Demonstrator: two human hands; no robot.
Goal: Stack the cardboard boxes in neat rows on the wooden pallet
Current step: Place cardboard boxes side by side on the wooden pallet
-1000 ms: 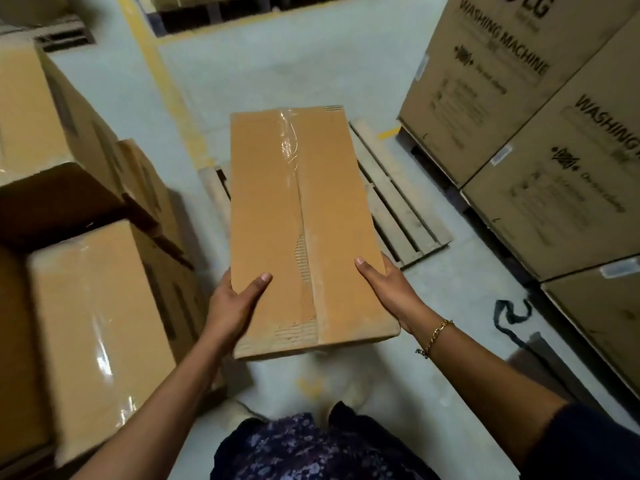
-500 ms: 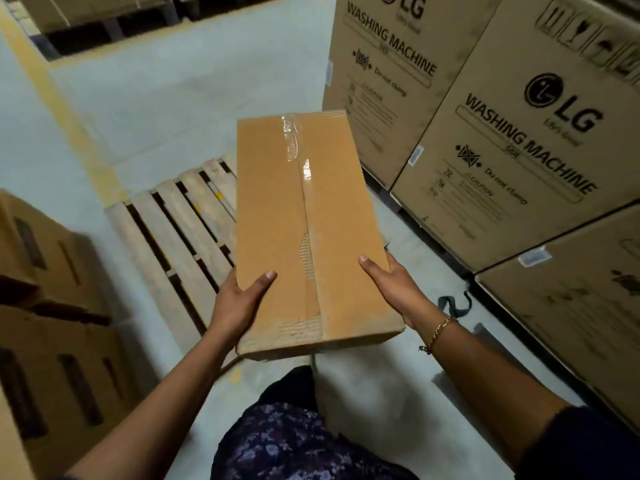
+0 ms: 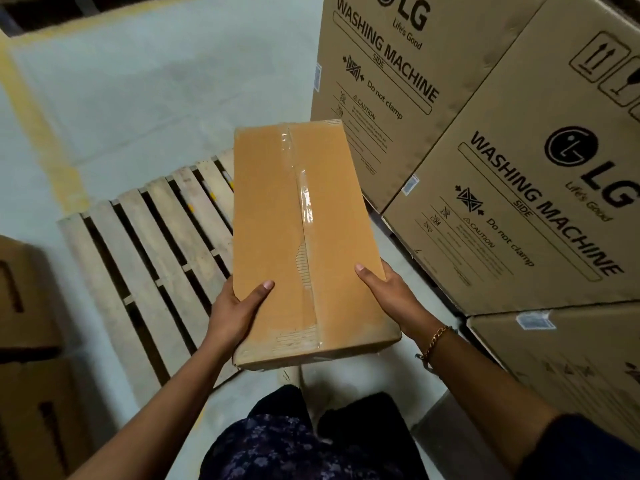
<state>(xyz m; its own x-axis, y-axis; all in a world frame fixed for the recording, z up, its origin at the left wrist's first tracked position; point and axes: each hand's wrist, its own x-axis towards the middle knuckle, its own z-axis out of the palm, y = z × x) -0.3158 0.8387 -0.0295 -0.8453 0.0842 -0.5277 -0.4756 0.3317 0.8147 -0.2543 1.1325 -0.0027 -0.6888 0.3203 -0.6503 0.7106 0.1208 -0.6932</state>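
I carry a long brown cardboard box (image 3: 304,237), sealed with clear tape along its top, in front of my waist. My left hand (image 3: 235,310) grips its near left edge, thumb on top. My right hand (image 3: 388,292) grips the near right edge the same way; a gold bracelet is on that wrist. The wooden pallet (image 3: 152,258) lies on the floor below and to the left of the box, its slats bare. The box hides the pallet's right part.
Tall stacked washing machine cartons (image 3: 519,168) stand close on the right. More brown boxes (image 3: 24,341) sit at the left edge. A yellow floor line (image 3: 38,133) runs along the grey concrete floor beyond the pallet.
My view has swung right and closer to the pallet; the left stack of boxes has slid out toward the frame edge and the washing machine cartons loom larger. Both hands keep the same hold.
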